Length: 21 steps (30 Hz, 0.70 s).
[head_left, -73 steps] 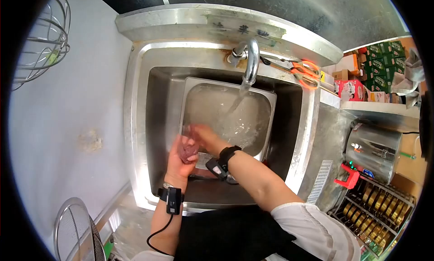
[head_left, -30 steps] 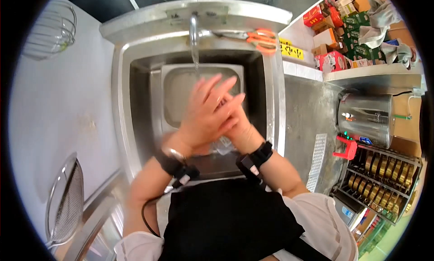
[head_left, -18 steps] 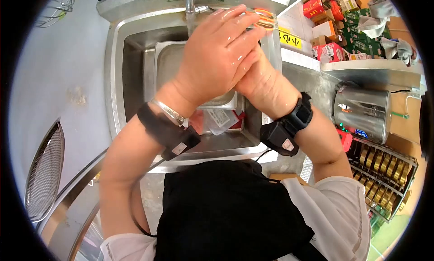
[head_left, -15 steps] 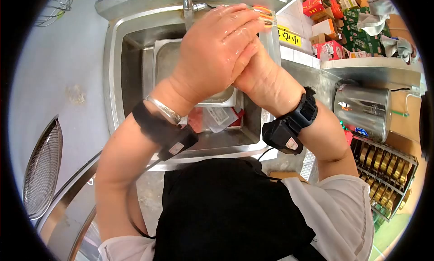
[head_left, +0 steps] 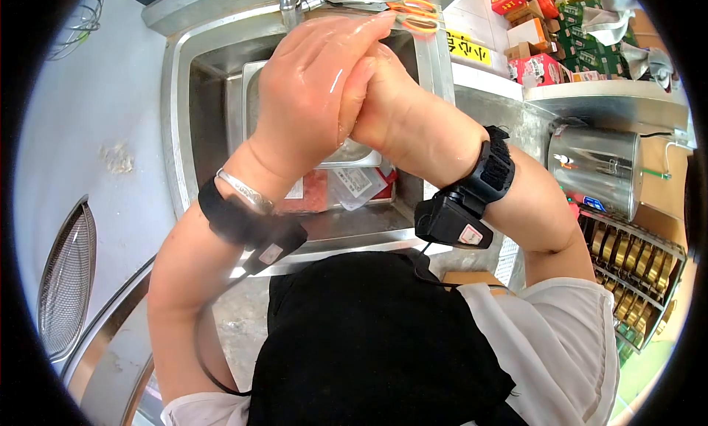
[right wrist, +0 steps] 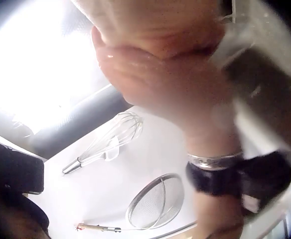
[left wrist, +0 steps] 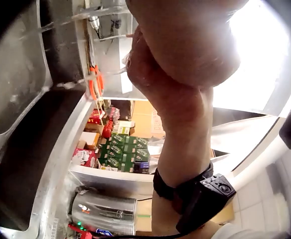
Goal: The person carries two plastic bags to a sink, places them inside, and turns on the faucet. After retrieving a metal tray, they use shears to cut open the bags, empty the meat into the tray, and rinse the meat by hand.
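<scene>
Wet and shiny, my left hand (head_left: 306,94), silver bracelet at its wrist, lies over the right hand (head_left: 409,120) above the sink (head_left: 173,116). Its fingers are extended across the right hand's fingers, which are mostly hidden. Whether anything lies between the palms cannot be seen. The left wrist view shows the right hand (left wrist: 178,104) against the left palm. In the right wrist view, the left hand (right wrist: 160,84) meets the right (right wrist: 155,25). Below them a metal tray (head_left: 361,161) stands in the sink, largely covered by the hands.
Red packs (head_left: 310,192) and a clear labelled bag (head_left: 354,182) lie at the sink's near side. The faucet (head_left: 289,4) and orange-handled scissors (head_left: 417,16) are at its back edge. A strainer (head_left: 68,278) is at left; a steel drum (head_left: 594,168) stands right.
The left hand held a reddish lump over the tray, the right beside it. Both hands have since come together and risen towards the camera; that lump is out of sight. The view has shifted too.
</scene>
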### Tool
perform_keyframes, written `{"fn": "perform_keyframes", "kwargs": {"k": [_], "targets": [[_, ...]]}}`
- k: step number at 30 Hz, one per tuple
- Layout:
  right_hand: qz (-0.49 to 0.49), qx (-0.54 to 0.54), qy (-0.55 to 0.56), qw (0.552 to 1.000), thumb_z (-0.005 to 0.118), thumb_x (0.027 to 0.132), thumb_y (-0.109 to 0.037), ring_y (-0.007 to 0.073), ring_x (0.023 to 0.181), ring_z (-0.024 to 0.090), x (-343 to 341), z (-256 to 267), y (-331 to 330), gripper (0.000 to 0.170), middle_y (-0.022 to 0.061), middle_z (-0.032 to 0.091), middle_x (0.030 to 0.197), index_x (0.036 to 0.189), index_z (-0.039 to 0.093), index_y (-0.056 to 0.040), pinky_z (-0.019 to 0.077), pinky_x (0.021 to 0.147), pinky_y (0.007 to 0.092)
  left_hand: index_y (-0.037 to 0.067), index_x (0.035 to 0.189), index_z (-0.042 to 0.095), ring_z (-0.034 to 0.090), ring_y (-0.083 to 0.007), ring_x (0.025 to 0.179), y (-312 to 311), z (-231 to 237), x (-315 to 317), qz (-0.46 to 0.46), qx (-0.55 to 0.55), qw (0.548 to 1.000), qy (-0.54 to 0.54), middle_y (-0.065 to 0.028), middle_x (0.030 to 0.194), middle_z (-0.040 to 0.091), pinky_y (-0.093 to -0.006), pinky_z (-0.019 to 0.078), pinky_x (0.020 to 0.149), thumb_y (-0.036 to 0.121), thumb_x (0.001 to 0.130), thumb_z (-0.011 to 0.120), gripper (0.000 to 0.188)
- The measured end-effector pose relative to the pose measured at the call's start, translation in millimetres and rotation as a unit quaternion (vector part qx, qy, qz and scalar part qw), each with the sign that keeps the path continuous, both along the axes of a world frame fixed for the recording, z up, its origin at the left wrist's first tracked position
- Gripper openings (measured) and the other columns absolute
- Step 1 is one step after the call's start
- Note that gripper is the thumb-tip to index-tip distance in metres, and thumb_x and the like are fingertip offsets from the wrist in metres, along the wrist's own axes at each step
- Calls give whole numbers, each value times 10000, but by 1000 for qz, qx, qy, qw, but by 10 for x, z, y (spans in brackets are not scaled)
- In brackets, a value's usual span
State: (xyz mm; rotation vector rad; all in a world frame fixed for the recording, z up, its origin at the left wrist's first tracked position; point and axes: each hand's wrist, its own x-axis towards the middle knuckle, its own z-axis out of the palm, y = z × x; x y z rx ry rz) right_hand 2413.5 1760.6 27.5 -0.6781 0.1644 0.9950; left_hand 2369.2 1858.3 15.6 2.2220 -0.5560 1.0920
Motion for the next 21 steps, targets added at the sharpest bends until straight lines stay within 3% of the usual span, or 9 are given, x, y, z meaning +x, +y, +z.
{"fn": "perform_keyframes", "kwargs": {"k": [2, 7, 12, 15, 16, 17, 18, 20, 21], "targets": [[-3, -2, -3, 1000, 478, 936, -266, 178, 857, 621, 20, -91, -14, 221, 85, 618, 969, 1005, 552, -71, 528, 713, 352, -13, 1141, 615, 631, -290, 963, 8, 11, -18, 5, 3, 1000, 6, -128, 1041, 683, -366, 487, 889, 43, 894, 450, 303], [-49, -131, -49, 989, 470, 945, -270, 171, 861, 621, -130, 197, 31, 218, 72, 622, 940, 980, 569, -78, 528, 705, 358, -12, 1170, 600, 635, -275, 975, -16, 27, -24, 22, -8, 1000, -2, -128, 1070, 686, -346, 485, 899, 38, 904, 433, 318], [-16, -36, 17, 999, 464, 950, -279, 176, 840, 620, -100, -180, 102, 223, 67, 624, 922, 966, 578, -88, 527, 691, 354, -13, 1202, 577, 608, -284, 1047, -18, -11, -97, 13, 0, 1000, 23, -144, 1140, 657, -356, 451, 950, 45, 903, 414, 346], [-14, -79, 37, 996, 473, 950, -318, 189, 810, 620, -171, -383, -3, 244, 70, 628, 921, 950, 580, -99, 522, 661, 344, 39, 1128, 629, 603, -289, 1033, -60, -93, -221, 25, 2, 992, 122, -110, 1124, 642, -390, 470, 919, 76, 825, 580, 310], [-13, -109, 37, 993, 479, 949, -337, 194, 797, 620, -179, -328, -37, 255, 71, 630, 923, 944, 581, -104, 519, 647, 340, 40, 1115, 628, 600, -288, 1036, -38, -52, -290, 42, -45, 989, 138, -118, 1119, 638, -393, 463, 924, 87, 833, 575, 291], [-20, -39, 90, 995, 522, 933, -383, 198, 752, 616, -198, -251, -93, 271, 71, 636, 869, 914, 573, -118, 500, 601, 338, 42, 1103, 628, 597, -288, 1039, -3, -15, -424, 58, -93, 982, 157, -126, 1114, 634, -397, 456, 930, 97, 842, 570, 273], [121, 84, 142, 979, 557, 918, -390, 189, 700, 612, -88, -530, -311, 264, 53, 633, 796, 869, 566, -130, 481, 555, 343, 41, 1099, 618, 589, -297, 1045, 108, -62, -603, 59, -147, 963, 218, -140, 1114, 625, -399, 447, 937, 115, 851, 569, 264], [56, 1, 163, 985, 483, 952, -397, 167, 658, 530, -150, -610, -515, 328, 47, 596, 789, 808, 562, -113, 377, 478, 276, 35, 1103, 589, 570, -323, 1058, 445, -342, -1025, 56, -259, 892, 366, -173, 1119, 603, -403, 427, 954, 160, 871, 571, 264], [43, -3, 171, 984, 482, 953, -398, 171, 647, 520, -179, -687, -653, 330, 45, 583, 774, 801, 556, -115, 375, 471, 277, 20, 1100, 582, 562, -343, 1054, 602, -598, -1209, 104, -227, 845, 473, -185, 1119, 597, -399, 426, 953, 194, 877, 576, 283]]}}
